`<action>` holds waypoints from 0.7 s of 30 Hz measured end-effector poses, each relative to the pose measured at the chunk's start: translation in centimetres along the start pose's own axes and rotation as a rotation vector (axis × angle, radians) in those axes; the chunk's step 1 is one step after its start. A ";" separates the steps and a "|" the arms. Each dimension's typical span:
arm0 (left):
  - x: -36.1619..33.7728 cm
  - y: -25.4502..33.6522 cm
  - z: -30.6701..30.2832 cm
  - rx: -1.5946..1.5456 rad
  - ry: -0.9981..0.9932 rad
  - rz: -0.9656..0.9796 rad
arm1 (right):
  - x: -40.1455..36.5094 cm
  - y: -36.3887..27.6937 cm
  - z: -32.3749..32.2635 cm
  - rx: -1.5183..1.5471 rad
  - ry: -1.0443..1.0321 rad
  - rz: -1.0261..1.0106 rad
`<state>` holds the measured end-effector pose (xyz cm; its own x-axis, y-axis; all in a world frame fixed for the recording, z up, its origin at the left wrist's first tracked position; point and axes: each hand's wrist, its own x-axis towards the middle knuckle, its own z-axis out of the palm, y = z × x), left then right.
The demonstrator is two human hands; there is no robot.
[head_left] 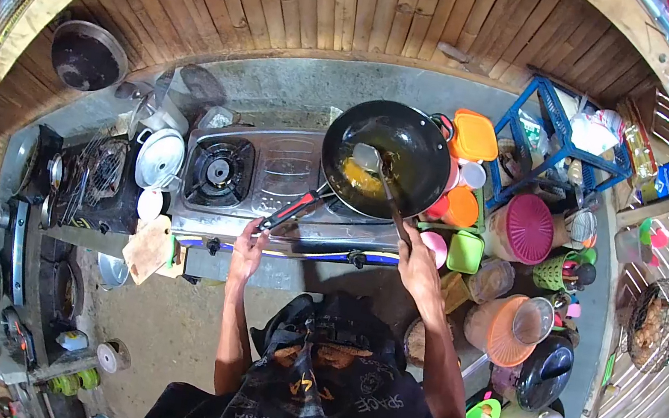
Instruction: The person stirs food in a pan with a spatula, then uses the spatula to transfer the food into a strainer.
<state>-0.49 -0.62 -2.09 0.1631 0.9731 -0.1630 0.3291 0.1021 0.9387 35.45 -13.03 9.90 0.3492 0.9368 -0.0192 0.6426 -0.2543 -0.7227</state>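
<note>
A black wok (423, 140) sits over the right side of a steel two-burner stove (288, 172), with yellowish food (360, 180) and some liquid inside. My left hand (249, 250) is at the end of the wok's red and black handle (291, 209), its fingers closed on it. In my right hand (421, 267) is the dark handle of a ladle (368, 159), whose bowl rests in the wok by the food. The left burner (220, 172) has nothing on it. What lies beneath the wok is hidden.
Left of the stove are a silver pot (160, 159), a cutting board (148, 250) and a grill rack (105, 168). On the right stand orange-lidded containers (473, 136), a magenta-lidded tub (529, 229), an orange-lidded tub (498, 329) and a blue rack (565, 144).
</note>
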 end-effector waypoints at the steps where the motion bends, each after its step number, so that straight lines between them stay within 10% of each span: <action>1: -0.2 0.1 0.1 -0.050 -0.002 0.014 | -0.4 -0.3 -0.6 0.009 0.011 0.014; 21: -0.1 -0.5 0.2 0.008 -0.004 0.054 | 1.1 -1.2 -1.8 0.007 0.059 0.108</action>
<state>-0.49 -0.84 -2.64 0.1846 0.9762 -0.1134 0.3270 0.0478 0.9438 36.31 -12.09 12.02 0.4557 0.8884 -0.0561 0.5946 -0.3507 -0.7235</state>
